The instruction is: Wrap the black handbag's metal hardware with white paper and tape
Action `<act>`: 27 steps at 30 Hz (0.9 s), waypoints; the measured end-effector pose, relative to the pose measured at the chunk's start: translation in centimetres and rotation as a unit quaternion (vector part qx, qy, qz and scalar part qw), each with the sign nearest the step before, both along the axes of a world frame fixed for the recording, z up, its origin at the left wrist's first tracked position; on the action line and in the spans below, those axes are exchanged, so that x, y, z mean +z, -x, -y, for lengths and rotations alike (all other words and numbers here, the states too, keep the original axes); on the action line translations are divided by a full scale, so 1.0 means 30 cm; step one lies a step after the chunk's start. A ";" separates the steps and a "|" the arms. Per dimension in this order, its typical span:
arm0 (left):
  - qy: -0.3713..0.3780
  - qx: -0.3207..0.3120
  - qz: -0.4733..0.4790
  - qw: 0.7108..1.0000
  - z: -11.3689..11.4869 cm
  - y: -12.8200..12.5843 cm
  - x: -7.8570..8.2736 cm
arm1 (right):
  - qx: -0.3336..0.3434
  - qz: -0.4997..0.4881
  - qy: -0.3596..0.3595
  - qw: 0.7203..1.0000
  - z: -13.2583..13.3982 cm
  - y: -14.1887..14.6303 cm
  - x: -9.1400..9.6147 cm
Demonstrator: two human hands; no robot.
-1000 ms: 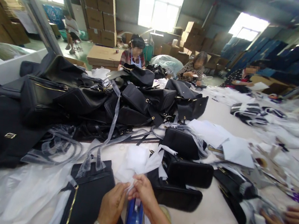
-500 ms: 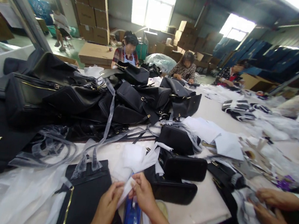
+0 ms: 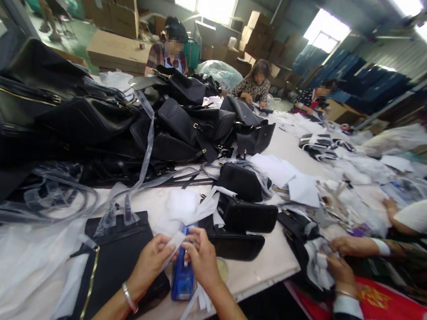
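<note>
Black handbags (image 3: 186, 130) are lying piled beyond the hands, while a co-worker's hands (image 3: 341, 259) are working to their right

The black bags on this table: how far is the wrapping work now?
Done: nothing clearly finished. In hand: left hand and right hand pinch a white strip above a blue tape dispenser. Left: the pile of black bags lies unwrapped.

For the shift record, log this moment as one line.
left hand: pinching white strip | right hand: pinching same strip | blue tape dispenser: under hands
</note>
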State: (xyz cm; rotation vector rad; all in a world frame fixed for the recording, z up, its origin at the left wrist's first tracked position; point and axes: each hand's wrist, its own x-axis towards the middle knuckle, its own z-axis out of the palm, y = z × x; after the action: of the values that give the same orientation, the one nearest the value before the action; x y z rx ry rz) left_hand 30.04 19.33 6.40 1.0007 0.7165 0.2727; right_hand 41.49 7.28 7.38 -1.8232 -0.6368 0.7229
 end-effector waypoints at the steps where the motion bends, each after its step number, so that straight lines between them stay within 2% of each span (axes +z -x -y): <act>1: -0.001 0.013 -0.008 1.000 -0.005 0.010 -0.002 | -0.039 0.005 0.031 0.999 0.042 0.013 -0.023; 3: 0.008 0.039 -0.015 0.999 -0.014 0.034 0.002 | -0.081 0.023 0.105 0.991 0.131 0.047 -0.076; 6: 0.032 0.050 -0.007 0.998 -0.016 0.067 0.017 | -0.073 0.006 0.156 0.985 0.227 0.111 -0.151; 8: 0.041 0.049 -0.002 0.998 -0.010 0.079 0.022 | -0.073 -0.015 0.162 0.984 0.245 0.148 -0.187; 11: 0.040 0.047 0.004 0.998 -0.001 0.085 0.020 | -0.091 -0.043 0.155 0.983 0.228 0.178 -0.216; 15: 0.034 0.047 0.009 0.998 -0.002 0.089 0.014 | -0.114 -0.085 0.127 0.982 0.214 0.189 -0.214; 22: 0.041 0.061 -0.007 0.997 -0.010 0.093 0.021 | -0.138 -0.177 0.081 0.971 0.267 0.258 -0.153; 27: 0.045 0.060 -0.009 0.997 -0.011 0.086 0.011 | -0.173 -0.280 0.087 0.940 0.293 0.292 -0.190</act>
State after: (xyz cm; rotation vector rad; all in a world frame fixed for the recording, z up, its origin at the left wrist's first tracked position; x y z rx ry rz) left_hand 27.46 19.65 6.72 0.8762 0.7995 0.3334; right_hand 32.72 -1.52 1.68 -1.7066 0.1238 1.0194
